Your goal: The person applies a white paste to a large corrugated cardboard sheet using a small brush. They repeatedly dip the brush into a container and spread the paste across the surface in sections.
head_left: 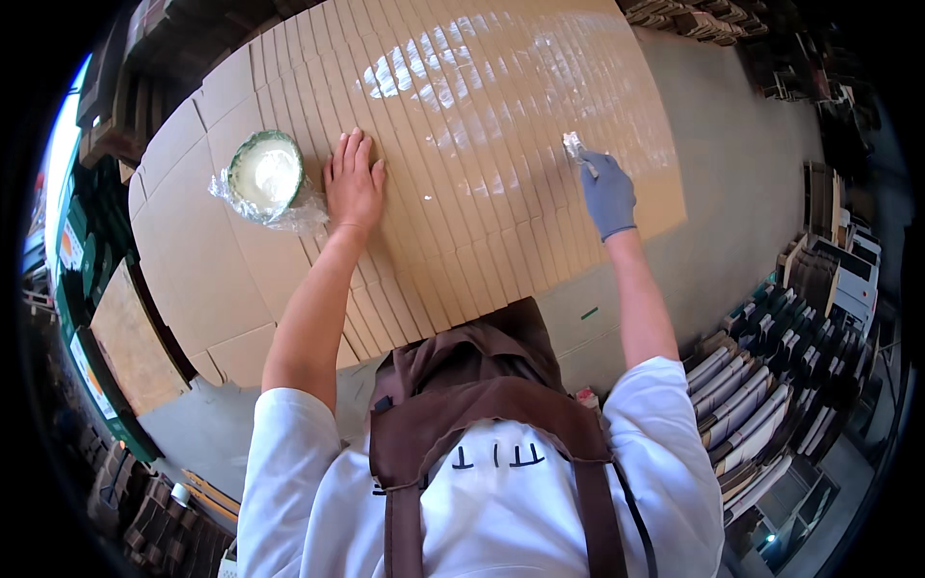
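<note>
Your gloved right hand point(608, 196) grips a brush point(577, 150) on the fanned row of cardboard flaps point(462, 164), which shine wet with glue across the worktop; your bare left hand point(353, 185) lies flat and spread, pinning them beside the glue bowl point(266, 173). If that palm lifts, the overlapped flaps could slide and glue would reach the wrong faces

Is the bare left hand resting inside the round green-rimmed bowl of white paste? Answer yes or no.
No: the bare left hand lies flat on the fanned brown cardboard sheets, beside the round green-rimmed bowl of white paste.
</note>
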`<action>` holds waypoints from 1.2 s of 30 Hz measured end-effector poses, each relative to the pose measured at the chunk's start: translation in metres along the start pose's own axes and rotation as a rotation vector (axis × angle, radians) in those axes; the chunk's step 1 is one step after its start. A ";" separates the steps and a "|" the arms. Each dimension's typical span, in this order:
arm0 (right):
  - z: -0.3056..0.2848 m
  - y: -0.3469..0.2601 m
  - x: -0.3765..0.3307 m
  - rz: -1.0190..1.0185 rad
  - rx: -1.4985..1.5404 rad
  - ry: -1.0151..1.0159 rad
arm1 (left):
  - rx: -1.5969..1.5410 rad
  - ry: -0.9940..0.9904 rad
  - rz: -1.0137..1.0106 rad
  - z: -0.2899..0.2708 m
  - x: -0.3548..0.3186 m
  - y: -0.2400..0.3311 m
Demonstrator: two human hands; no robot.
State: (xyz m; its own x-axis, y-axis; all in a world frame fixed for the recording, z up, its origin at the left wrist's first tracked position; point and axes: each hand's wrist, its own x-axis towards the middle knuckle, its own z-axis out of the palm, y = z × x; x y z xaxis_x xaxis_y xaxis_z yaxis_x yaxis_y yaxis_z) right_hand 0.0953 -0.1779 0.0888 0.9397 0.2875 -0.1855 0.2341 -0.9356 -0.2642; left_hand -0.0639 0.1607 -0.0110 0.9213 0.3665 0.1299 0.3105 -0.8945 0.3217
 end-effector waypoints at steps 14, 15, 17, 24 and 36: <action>-0.044 -0.157 -0.007 -0.828 0.283 0.188 | -0.120 0.025 -0.037 -0.007 0.004 -0.004; -0.040 -0.192 -0.008 -0.944 0.301 0.190 | -0.134 0.062 -0.017 -0.006 0.002 -0.004; -0.022 -0.249 -0.018 -1.125 0.325 0.137 | 0.012 -0.063 -0.039 -0.011 -0.001 -0.004; 0.053 -0.340 -0.012 -1.292 0.244 -0.037 | -0.727 0.217 -0.220 -0.006 -0.010 -0.005; 0.087 -0.323 0.010 -0.307 1.297 -0.691 | -0.485 0.013 -0.139 0.013 -0.003 -0.012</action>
State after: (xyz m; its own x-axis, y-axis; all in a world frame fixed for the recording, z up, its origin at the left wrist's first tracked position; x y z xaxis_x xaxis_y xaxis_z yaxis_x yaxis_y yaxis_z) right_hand 0.0071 0.1452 0.0900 0.5101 0.8168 -0.2694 -0.3305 -0.1030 -0.9382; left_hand -0.0674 0.1669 -0.0275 0.8751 0.4795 0.0655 0.2828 -0.6164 0.7349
